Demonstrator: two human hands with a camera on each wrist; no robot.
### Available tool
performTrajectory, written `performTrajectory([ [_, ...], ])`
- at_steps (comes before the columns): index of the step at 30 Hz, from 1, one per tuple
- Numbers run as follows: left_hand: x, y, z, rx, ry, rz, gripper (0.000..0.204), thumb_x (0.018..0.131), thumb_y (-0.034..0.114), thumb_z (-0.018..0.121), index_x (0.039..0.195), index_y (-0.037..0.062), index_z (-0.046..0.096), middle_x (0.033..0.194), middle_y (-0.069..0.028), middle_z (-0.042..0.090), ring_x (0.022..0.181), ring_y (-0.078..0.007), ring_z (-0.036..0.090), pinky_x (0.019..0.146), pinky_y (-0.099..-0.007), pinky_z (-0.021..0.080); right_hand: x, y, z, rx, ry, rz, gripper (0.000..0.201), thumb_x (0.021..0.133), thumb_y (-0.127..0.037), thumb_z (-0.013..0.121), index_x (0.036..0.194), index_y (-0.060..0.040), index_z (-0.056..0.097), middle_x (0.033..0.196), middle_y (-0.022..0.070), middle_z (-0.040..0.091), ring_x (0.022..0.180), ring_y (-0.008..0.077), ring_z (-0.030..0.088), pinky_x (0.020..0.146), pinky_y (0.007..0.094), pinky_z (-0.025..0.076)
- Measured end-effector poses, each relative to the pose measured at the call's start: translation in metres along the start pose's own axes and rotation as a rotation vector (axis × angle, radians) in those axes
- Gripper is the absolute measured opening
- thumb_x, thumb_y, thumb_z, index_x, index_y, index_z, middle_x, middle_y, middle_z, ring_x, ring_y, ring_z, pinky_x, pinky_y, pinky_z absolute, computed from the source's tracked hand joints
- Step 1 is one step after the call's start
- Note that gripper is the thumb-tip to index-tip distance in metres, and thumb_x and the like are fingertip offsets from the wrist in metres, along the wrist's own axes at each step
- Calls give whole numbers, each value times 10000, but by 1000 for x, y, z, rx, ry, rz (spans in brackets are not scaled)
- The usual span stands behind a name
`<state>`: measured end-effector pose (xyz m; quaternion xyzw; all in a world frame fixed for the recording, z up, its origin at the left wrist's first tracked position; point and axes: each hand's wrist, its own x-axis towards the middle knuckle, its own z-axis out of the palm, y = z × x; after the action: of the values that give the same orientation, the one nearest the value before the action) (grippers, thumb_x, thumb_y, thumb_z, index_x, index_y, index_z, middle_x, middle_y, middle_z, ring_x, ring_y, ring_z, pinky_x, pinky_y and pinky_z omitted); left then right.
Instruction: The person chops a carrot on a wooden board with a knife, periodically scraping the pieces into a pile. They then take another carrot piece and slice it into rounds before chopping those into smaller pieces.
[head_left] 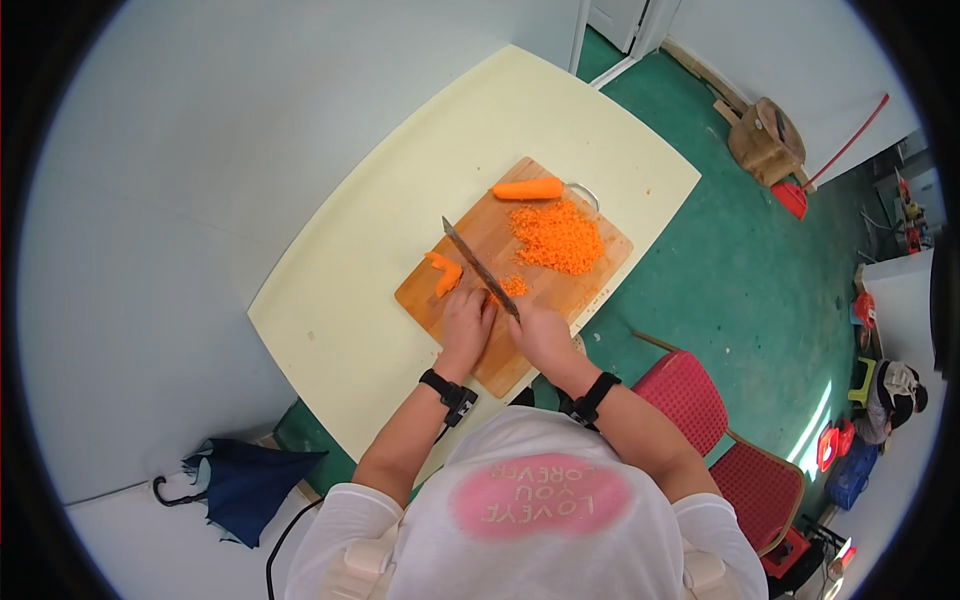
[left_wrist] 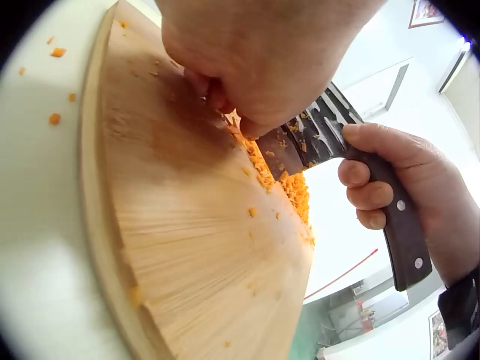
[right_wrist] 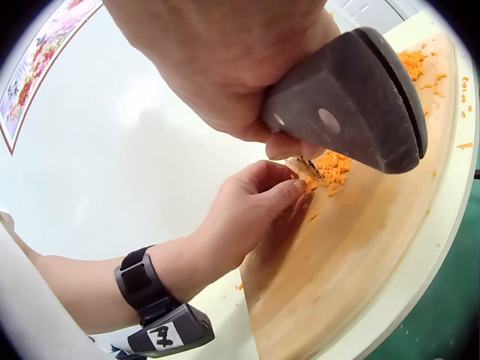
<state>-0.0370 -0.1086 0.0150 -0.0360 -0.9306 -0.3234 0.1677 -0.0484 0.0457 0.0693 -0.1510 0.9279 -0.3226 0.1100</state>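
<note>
A wooden cutting board [head_left: 545, 290] lies on a cream table [head_left: 380, 230]. My left hand [head_left: 468, 315] has its fingers curled, pinching a small carrot piece [right_wrist: 309, 180] down on the board against the blade. My right hand [head_left: 540, 335] grips the dark handle [left_wrist: 397, 225] of a cleaver [head_left: 478, 265], whose blade rests edge-down beside the left fingertips [left_wrist: 251, 124]. Finely chopped carrot [head_left: 560, 238] is heaped on the board's far right, with a smaller heap [head_left: 513, 285] by the blade. A carrot chunk [head_left: 527, 189] lies at the far edge and cut carrot pieces [head_left: 445, 272] left of the blade.
A red chair [head_left: 700, 410] stands right of me on the green floor. A folded dark umbrella [head_left: 235, 480] leans at the lower left wall. A wooden stool [head_left: 765, 140] and a red-handled tool [head_left: 795, 195] are far right. A person [head_left: 895, 395] sits at the right edge.
</note>
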Motion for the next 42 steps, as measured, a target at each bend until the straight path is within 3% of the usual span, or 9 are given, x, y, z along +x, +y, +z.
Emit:
performTrajectory([
  [7,6,-2,6,34,24,37,78,753,71,672,807,26,639,797,-138,575,797,-330,564,716,-411,463,11,-7,9,-42,-60,85,224,862,-214,569,992,-33,552,692,231,615,660,407,614,613,498,490],
  [9,7,-3,2,30,-40,27,79,761,70,667,819,26,635,804,-135,574,803,-325,565,717,-405,463,18,-8,11,13,-12,131,239,869,-219,558,1021,-35,554,702,229,619,668,408,614,614,494,488],
  [18,3,-4,-3,-40,-30,11,84,768,61,659,831,21,620,829,-129,562,818,-320,558,730,-401,462,0,-6,7,34,-51,82,235,871,-222,550,1014,-36,560,734,233,628,696,409,618,639,502,487],
  [24,1,-4,-1,38,-13,66,100,728,41,660,814,27,612,834,-154,573,822,-354,555,730,-437,450,11,-9,22,86,25,132,225,857,-242,548,925,-29,575,726,225,636,680,401,630,632,486,500],
  [26,-2,-16,7,-40,33,93,67,738,51,642,799,35,619,777,-146,581,796,-350,555,715,-435,443,14,-2,30,192,57,77,225,843,-218,545,980,-44,587,700,244,618,662,423,619,608,518,494],
  [27,-3,-21,8,-108,-9,57,56,756,61,636,800,32,618,793,-147,588,788,-348,553,706,-434,438,13,3,38,193,108,53,232,840,-222,536,983,-46,587,717,250,620,664,425,619,611,524,493],
  [32,-8,-14,2,-40,-133,27,87,808,43,590,887,15,613,925,-168,574,880,-353,529,789,-415,423,-5,-8,22,304,14,82,184,865,-180,483,924,-28,569,787,236,637,737,408,629,654,493,484],
  [37,-5,-21,3,-62,-167,30,108,808,41,608,906,-5,601,914,-175,555,893,-356,531,793,-420,433,-7,-16,12,304,-7,133,203,903,-152,418,915,-11,564,841,228,635,790,387,626,697,466,480],
  [42,-5,1,-15,70,-218,-42,128,786,45,651,886,-15,600,919,-175,566,879,-354,549,776,-416,448,-2,-1,27,316,74,91,167,857,-151,498,889,-10,581,771,231,630,743,398,627,650,485,477],
])
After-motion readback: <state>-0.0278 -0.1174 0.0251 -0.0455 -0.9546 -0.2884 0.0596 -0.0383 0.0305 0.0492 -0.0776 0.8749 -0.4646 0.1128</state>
